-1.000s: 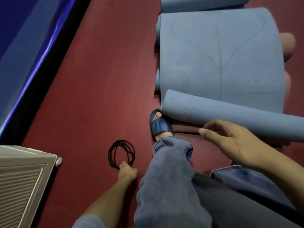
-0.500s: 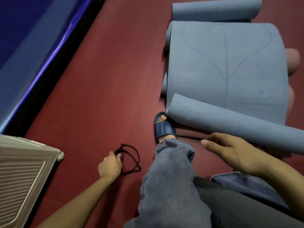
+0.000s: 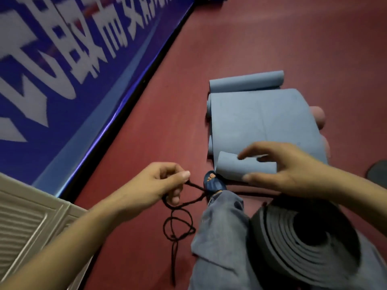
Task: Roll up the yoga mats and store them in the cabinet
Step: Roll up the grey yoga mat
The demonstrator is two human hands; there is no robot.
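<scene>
Here my left hand (image 3: 161, 185) pinches a black cord (image 3: 178, 225) between thumb and fingers (image 3: 184, 175), the rest of it dangling in loops above the red floor (image 3: 261, 49) beside my trouser leg (image 3: 219, 237). My right hand (image 3: 289, 168) hovers with its fingers spread and gripping nothing, just over the rolled near end of the blue yoga mat (image 3: 261, 120), which lies partly unrolled on the floor with another curl at its far end. A dark grey rolled mat (image 3: 303, 237) rests against my lap, and my sandalled foot (image 3: 213, 183) touches the blue roll's left end.
</scene>
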